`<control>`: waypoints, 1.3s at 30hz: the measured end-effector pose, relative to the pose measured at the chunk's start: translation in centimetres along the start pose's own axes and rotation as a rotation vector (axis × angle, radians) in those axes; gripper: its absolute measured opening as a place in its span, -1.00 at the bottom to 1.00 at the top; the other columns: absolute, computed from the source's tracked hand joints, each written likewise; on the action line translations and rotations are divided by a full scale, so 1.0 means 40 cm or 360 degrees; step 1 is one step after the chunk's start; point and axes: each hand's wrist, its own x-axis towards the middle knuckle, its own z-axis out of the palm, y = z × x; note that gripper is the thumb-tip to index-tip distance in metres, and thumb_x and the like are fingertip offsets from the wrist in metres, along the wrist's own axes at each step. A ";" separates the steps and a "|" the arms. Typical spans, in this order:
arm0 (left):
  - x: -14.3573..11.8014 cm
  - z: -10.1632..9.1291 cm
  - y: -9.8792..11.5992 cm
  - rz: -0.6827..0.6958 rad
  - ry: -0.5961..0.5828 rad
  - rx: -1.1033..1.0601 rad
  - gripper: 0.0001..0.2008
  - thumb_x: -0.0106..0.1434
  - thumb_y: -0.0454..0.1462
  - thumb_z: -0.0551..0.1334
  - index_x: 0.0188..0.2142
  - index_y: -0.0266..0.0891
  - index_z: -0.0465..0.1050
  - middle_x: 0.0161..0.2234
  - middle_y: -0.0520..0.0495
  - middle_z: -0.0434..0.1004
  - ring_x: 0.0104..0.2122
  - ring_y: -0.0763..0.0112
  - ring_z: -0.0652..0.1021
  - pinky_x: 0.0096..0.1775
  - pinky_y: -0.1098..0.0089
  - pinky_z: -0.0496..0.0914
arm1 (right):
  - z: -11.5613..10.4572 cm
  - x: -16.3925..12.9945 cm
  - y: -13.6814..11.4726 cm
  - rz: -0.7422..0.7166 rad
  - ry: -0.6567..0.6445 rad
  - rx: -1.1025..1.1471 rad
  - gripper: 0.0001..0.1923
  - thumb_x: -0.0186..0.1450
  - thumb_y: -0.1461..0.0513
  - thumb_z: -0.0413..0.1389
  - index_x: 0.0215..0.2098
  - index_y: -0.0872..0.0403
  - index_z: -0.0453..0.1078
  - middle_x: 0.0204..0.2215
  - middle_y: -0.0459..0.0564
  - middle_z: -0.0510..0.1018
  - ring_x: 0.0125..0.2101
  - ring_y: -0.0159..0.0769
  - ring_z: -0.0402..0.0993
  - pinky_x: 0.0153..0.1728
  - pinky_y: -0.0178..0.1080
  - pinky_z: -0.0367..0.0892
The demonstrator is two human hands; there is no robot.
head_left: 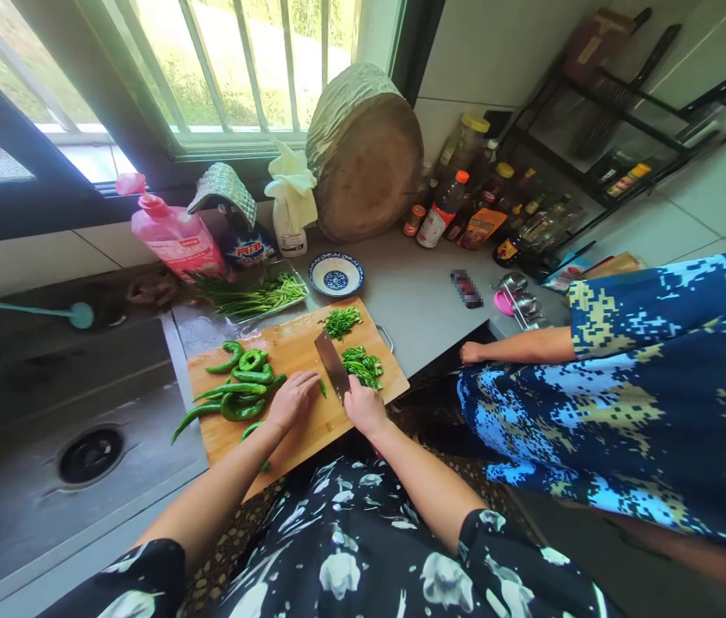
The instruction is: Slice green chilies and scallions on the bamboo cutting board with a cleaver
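On the pale wooden cutting board [292, 352], which lies across the edge of the grey steel sink [28, 481], the left hand [292, 399] presses down with curled fingers on a long green pepper [321, 386] — only its tip shows beyond the fingertips. The right hand [365, 409] is wrapped tight around the handle of a broad steel cleaver [332, 364], whose blade stands on the board just beside the left fingertips. To the left of that hand lies a heap of whole green peppers [238, 386], some curled, one hanging over the board's edge. Right of the blade sit two piles of chopped green pieces [363, 365]. Behind the board a blue-and-white patterned bowl [335, 275] stands on the grey counter [420, 300], near a metal tray of green chives [253, 296]. At the right, another person in a blue camouflage shirt rests a hand [471, 352] on the counter's edge — well apart from the board.
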 end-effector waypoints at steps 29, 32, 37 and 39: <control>0.008 0.027 -0.009 -0.0134 -0.0038 -0.0068 -0.66 0.31 -0.16 -0.02 -0.31 -0.21 0.50 -0.21 -0.07 0.51 -0.20 0.34 0.48 -0.11 0.30 0.40 | 0.006 -0.010 -0.076 -0.0064 -0.0035 -0.0042 -0.67 0.28 0.29 -0.14 0.00 0.20 0.16 -0.40 0.13 0.54 -0.37 -0.17 0.52 -0.35 -0.21 0.37; 0.008 0.027 -0.008 -0.0144 -0.0042 -0.0089 -0.66 0.31 -0.17 -0.02 -0.32 -0.20 0.50 -0.22 -0.06 0.51 -0.18 0.34 0.48 -0.09 0.28 0.40 | 0.007 -0.007 -0.083 -0.0065 -0.0041 -0.0046 -0.68 0.27 0.29 -0.12 -0.02 0.21 0.17 -0.41 0.13 0.55 -0.38 -0.15 0.53 -0.37 -0.21 0.38; 0.008 0.021 -0.007 -0.0153 -0.0097 -0.0100 -0.68 0.29 -0.17 0.00 -0.31 -0.21 0.51 -0.21 -0.08 0.51 -0.18 0.32 0.48 -0.10 0.28 0.40 | 0.017 0.012 -0.096 -0.0089 -0.0048 -0.0047 -0.61 0.27 0.32 -0.12 0.06 0.25 0.11 -0.40 0.16 0.54 -0.37 -0.15 0.53 -0.38 -0.23 0.39; 0.009 0.017 -0.007 -0.0154 -0.0125 -0.0093 -0.69 0.29 -0.18 0.00 -0.30 -0.20 0.50 -0.20 -0.06 0.50 -0.17 0.33 0.47 -0.08 0.28 0.38 | 0.018 0.020 -0.089 -0.0074 -0.0066 -0.0046 -0.61 0.28 0.31 -0.12 0.07 0.24 0.11 -0.40 0.16 0.54 -0.37 -0.16 0.53 -0.38 -0.23 0.38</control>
